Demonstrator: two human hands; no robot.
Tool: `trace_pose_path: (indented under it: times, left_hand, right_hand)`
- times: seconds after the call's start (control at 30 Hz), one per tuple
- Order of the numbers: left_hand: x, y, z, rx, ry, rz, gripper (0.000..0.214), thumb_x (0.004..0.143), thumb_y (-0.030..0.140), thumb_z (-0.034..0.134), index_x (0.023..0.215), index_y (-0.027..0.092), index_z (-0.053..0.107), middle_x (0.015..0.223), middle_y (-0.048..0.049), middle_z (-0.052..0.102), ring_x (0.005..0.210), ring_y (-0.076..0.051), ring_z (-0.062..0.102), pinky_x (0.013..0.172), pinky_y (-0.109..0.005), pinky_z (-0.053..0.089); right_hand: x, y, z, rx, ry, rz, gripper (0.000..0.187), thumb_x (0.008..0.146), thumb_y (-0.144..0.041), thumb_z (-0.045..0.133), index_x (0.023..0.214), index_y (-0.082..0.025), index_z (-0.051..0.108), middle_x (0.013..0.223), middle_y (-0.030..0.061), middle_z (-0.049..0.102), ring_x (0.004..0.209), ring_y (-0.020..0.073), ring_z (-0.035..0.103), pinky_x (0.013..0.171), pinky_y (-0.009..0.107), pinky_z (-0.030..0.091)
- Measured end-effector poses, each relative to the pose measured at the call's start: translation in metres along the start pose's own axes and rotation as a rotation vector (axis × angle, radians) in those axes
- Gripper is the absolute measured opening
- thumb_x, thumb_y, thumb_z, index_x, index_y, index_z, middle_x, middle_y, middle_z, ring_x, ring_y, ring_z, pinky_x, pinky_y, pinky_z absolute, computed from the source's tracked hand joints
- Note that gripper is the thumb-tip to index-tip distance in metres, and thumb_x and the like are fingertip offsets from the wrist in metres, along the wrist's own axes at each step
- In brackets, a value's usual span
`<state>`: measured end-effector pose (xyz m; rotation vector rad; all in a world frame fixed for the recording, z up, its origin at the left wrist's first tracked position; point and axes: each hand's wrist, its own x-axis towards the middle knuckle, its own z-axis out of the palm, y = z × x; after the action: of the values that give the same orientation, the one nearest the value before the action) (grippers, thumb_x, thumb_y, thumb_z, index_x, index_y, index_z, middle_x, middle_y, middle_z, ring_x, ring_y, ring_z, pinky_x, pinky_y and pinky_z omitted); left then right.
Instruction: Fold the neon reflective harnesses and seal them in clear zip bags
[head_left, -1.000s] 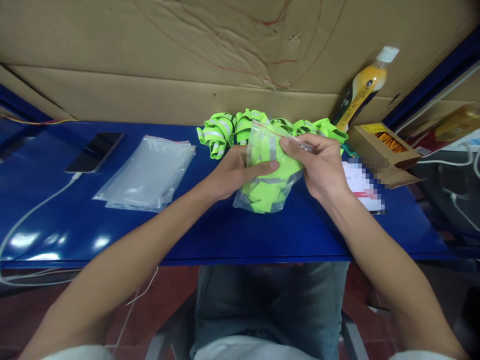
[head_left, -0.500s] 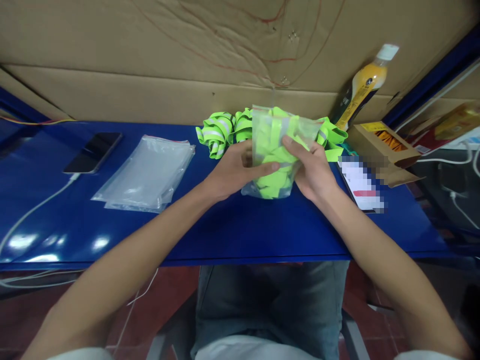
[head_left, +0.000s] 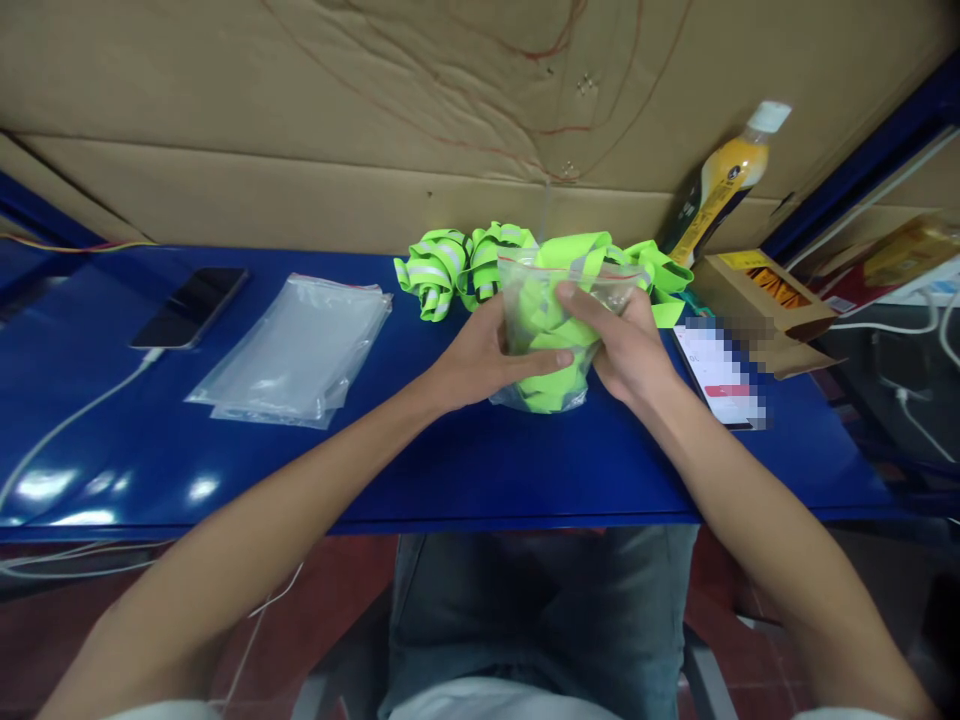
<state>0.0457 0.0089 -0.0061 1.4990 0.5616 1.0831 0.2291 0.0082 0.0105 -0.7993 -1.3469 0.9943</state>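
Between my hands is a clear zip bag (head_left: 517, 290) stuffed with a neon-yellow reflective strap (head_left: 551, 385). My left hand (head_left: 487, 350) grips the bag's left side, its thumb lying across the front. On the other side my right hand (head_left: 626, 335) is closed on the bag, thumb pressing near the upper part; its other fingers are mostly hidden behind. Bundles of the same strap, including a rolled one (head_left: 435, 270) at the left, lie behind the bag. Left of my left arm rests a stack of flat clear zip bags (head_left: 289, 345).
A dark phone (head_left: 189, 308) on a white cable lies at the far left of the blue table (head_left: 465, 480). To the right are a lit phone (head_left: 720, 385), an opened cardboard box (head_left: 757, 300) and a juice bottle (head_left: 724, 185). A cardboard panel (head_left: 300, 190) stands behind.
The filled bag has come slightly down and its top tilts more, so its red-lined opening shows. Both hands keep hold of it, with the right thumb a little further left.
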Motion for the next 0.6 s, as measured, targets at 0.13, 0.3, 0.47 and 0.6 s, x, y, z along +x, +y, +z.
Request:
trace_pose_path:
  times: [0.13,0.3,0.47,0.6]
  left_hand:
    - [-0.001,-0.001,0.001,0.078,0.082,0.041,0.079,0.072,0.049,0.107,0.136,0.019,0.071,0.14,-0.0148,0.078,0.134,-0.037,0.073,0.116,-0.051,0.06]
    - [-0.004,-0.004,-0.003,0.249,0.097,0.108,0.078,0.076,0.051,0.104,0.139,0.02,0.07,0.143,-0.0154,0.075,0.139,-0.039,0.069,0.121,-0.054,0.055]
    - [-0.009,-0.008,0.004,0.354,0.176,0.174,0.083,0.082,0.057,0.099,0.148,0.022,0.064,0.145,-0.0137,0.074,0.136,-0.036,0.069,0.121,-0.053,0.053]
    - [-0.015,-0.003,0.012,0.416,0.196,0.17,0.073,0.087,0.057,0.094,0.144,0.023,0.062,0.142,-0.0138,0.074,0.133,-0.038,0.07,0.116,-0.053,0.055]
  right_hand:
    - [0.007,-0.03,-0.02,-0.382,0.084,-0.358,0.049,0.084,-0.045,0.096,0.128,-0.034,0.078,0.133,0.0078,0.078,0.123,0.0317,0.072,0.108,0.05,0.06]
    - [0.016,-0.07,-0.033,-0.775,-0.327,-0.544,0.021,0.099,-0.043,0.084,0.119,-0.035,0.086,0.118,0.0068,0.082,0.111,0.0324,0.069,0.107,0.054,0.05]
    - [0.016,-0.083,-0.024,-1.04,-0.445,-0.507,0.035,0.093,-0.063,0.084,0.102,-0.029,0.081,0.087,0.0092,0.074,0.09,0.0335,0.059,0.088,0.052,0.047]
    - [0.006,-0.079,-0.019,-0.861,-0.349,-0.394,0.028,0.092,-0.053,0.089,0.096,-0.029,0.075,0.086,0.0084,0.07,0.099,0.0343,0.067,0.091,0.05,0.052]
